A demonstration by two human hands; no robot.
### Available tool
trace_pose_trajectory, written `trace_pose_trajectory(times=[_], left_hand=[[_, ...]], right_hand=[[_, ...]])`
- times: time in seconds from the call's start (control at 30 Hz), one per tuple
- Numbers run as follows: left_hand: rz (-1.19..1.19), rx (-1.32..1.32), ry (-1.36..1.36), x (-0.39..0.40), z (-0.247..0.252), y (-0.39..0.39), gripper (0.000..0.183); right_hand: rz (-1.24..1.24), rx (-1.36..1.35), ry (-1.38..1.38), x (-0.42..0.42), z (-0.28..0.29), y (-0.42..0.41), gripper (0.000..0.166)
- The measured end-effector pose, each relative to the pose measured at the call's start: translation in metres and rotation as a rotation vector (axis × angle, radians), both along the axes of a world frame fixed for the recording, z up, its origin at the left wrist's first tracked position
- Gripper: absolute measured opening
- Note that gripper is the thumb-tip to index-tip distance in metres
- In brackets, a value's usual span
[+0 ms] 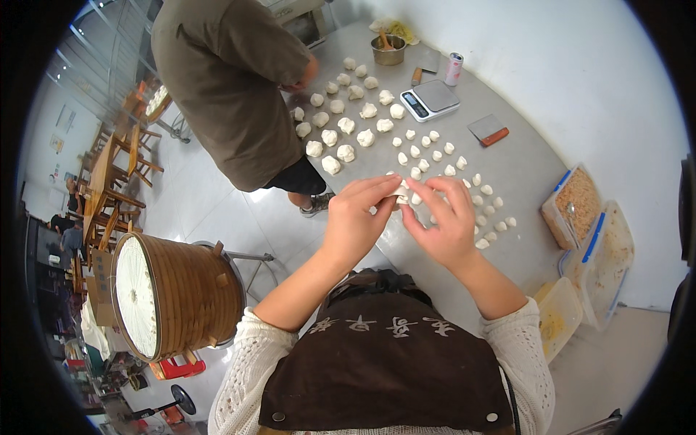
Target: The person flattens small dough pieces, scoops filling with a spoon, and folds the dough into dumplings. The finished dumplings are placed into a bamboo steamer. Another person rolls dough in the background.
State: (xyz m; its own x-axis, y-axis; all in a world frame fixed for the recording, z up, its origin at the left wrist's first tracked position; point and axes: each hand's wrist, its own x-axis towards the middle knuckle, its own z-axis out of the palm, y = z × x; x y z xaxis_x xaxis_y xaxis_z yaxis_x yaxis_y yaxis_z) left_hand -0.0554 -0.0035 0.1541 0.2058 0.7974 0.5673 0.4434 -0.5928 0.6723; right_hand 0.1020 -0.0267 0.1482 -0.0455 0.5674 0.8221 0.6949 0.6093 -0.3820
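Note:
Between the fingertips of both my hands is a small piece of white dough [401, 191], raised in front of the metal worktable [524, 179]. My left hand [359, 212] pinches it from the left with thumb and fingers. From the right, my right hand [443, 217] touches it with curled fingers and thumb. My fingers partly hide its shape. Small dough pieces [449, 170] lie in loose rows beyond and beside my right hand. Larger dough balls [365, 137] are spread farther off toward the co-worker.
A co-worker [228, 98] stands at the table's left side. On the table are a digital scale [430, 100], a bench scraper [489, 130], a can [454, 69] and a metal pot [388, 51]. Filled plastic tubs [573, 204] line the right edge. Stacked bamboo steamers [185, 293] stand left.

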Motion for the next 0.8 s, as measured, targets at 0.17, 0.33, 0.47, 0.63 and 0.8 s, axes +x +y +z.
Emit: trace_pose_trajectory(times=[0.17,0.33,0.47,0.63,0.8], left_hand=[[-0.004,0.127,0.028,0.005,0.004,0.004,0.026],[-0.018,-0.126,0.007,0.004,0.004,0.009,0.029],[-0.123,-0.349,-0.025,0.001,0.009,0.009,0.03],[-0.291,-0.424,-0.107,0.0,0.019,0.006,0.031],[-0.288,-0.174,0.058,0.001,0.019,0.002,0.03]], right_hand=[[-0.01,0.032,0.016,0.006,-0.011,0.005,0.03],[-0.003,0.144,-0.037,-0.005,-0.011,-0.006,0.027],[0.051,0.114,0.042,-0.003,-0.016,-0.005,0.025],[0.016,0.017,0.005,0.005,-0.011,-0.003,0.028],[-0.022,0.067,-0.07,0.008,-0.006,-0.003,0.03]])
